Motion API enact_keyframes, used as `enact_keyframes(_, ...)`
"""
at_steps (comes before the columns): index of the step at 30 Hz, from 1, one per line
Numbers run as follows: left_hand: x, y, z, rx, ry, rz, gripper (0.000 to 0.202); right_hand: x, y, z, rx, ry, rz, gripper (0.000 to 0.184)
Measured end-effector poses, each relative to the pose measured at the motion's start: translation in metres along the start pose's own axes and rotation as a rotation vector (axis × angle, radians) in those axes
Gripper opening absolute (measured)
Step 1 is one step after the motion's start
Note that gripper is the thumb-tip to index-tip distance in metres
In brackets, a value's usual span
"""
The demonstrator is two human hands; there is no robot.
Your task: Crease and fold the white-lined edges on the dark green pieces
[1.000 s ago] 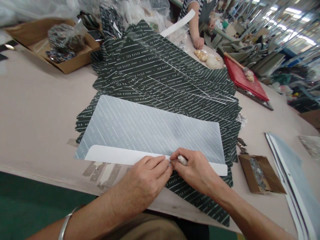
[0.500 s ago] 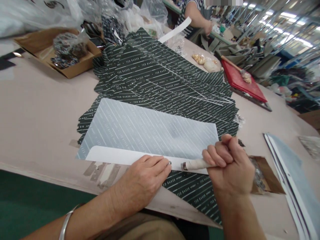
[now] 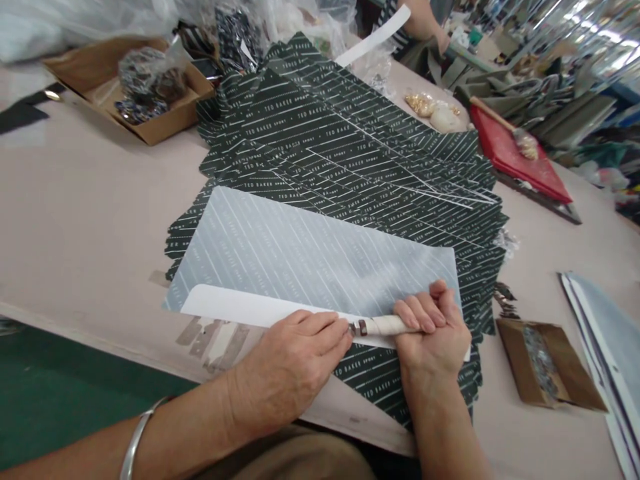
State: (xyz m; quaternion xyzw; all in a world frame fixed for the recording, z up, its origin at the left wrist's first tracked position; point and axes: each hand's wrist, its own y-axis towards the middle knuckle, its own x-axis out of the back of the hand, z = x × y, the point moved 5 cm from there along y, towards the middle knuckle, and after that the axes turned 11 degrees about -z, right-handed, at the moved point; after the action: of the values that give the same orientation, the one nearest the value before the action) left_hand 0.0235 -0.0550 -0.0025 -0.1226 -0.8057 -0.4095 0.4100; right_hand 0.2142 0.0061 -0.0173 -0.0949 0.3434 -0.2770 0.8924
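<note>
My right hand (image 3: 433,333) is wrapped round the white taped handle of a tool (image 3: 387,325) with a dark band and metal at its left end. This end meets the fingertips of my left hand (image 3: 295,363). The left fingers are pressed together on a small silvery metal piece (image 3: 352,329), mostly hidden. Under both hands lies a white strip (image 3: 240,305) along the near edge of a pale grey-blue sheet (image 3: 300,260) with faint diagonal print. Beneath it spreads a pile of dark printed fabric pieces (image 3: 320,147).
An open cardboard box (image 3: 145,137) holding bagged metal parts stands back left. To the right are a small brown box (image 3: 575,380), pale sheets (image 3: 607,340) and a red board (image 3: 520,153) with a brush (image 3: 500,120) on it. A co-worker's arm (image 3: 425,23) shows at the back.
My right hand has come left and turned down, bringing the tool's end against my left fingertips. My left hand stays on the strip. The whole view has shifted slightly.
</note>
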Motion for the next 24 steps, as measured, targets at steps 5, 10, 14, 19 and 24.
enact_keyframes(5,-0.004,-0.004,0.000,-0.016,-0.002,-0.004,0.028,-0.010,-0.009,0.002,0.100,-0.030,0.003,0.016)
enact_keyframes(10,-0.005,-0.008,0.000,0.008,-0.014,-0.021,0.026,-0.034,-0.036,0.008,0.259,-0.117,0.165,0.020)
enact_keyframes(14,-0.002,-0.007,-0.001,0.001,-0.007,-0.030,0.028,-0.036,-0.045,0.012,0.313,-0.162,0.248,0.020)
enact_keyframes(19,-0.001,-0.004,-0.001,-0.026,0.007,-0.025,0.028,-0.023,-0.040,0.017,0.334,-0.116,0.233,0.025)
enact_keyframes(24,-0.002,-0.005,-0.001,-0.016,0.018,-0.025,0.027,-0.032,-0.049,0.015,0.413,-0.120,0.360,0.024)
